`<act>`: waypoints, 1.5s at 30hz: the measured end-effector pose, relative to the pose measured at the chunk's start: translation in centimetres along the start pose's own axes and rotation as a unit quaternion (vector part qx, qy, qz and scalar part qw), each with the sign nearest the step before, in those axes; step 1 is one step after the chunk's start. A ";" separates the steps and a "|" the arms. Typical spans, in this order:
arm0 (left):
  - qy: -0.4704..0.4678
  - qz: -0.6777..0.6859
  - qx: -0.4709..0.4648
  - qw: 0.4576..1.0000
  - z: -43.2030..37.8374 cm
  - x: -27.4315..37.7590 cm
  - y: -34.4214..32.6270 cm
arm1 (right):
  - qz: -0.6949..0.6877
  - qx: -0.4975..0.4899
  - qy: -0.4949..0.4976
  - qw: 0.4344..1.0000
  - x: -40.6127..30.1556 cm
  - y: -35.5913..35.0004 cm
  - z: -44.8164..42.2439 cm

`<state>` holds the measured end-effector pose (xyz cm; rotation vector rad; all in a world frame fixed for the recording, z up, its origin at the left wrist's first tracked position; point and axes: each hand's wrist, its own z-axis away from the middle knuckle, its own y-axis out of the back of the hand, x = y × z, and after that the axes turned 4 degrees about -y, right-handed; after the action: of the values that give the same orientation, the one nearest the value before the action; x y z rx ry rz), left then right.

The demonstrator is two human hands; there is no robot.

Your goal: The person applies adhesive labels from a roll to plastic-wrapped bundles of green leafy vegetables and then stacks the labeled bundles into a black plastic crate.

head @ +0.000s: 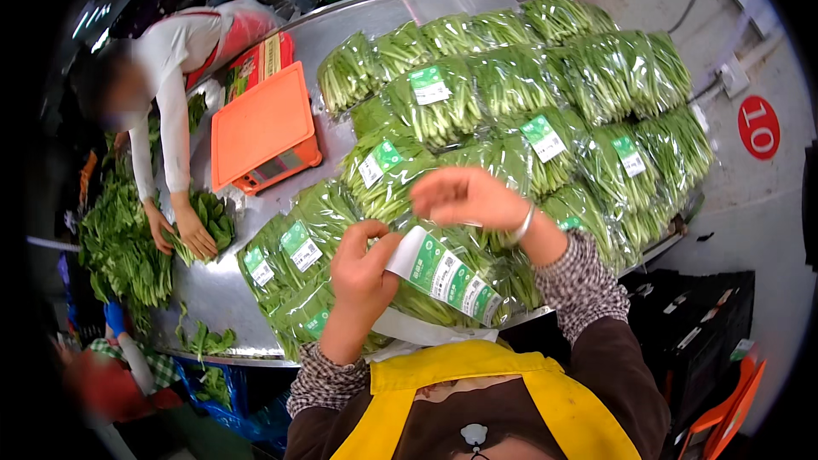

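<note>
My left hand grips a strip of green and white labels by its upper left end, and the strip slants down to the right. My right hand, slightly blurred, is raised above the bags, its fingers curled; whether a label is between them cannot be told. Clear bags of leafy green vegetables lie in rows under and beyond both hands. Several of them bear a green and white label. White backing paper hangs in front of my yellow apron.
An orange-topped scale stands left on the metal table. Beyond it a person handles loose greens. Another person is at the lower left. Black crates and an orange chair are at the right.
</note>
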<state>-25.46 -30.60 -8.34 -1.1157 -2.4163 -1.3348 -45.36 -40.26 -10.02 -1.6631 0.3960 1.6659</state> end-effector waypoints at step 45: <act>0.047 0.058 0.000 0.997 -3.7 -3.6 -3.7 | 0.502 0.487 0.129 0.703 -1.0 20.7 -5.8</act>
<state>-26.12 -36.57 -10.29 -1.1474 -2.2489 -1.3199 -55.28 -58.58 -15.48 -0.7767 2.1946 1.3294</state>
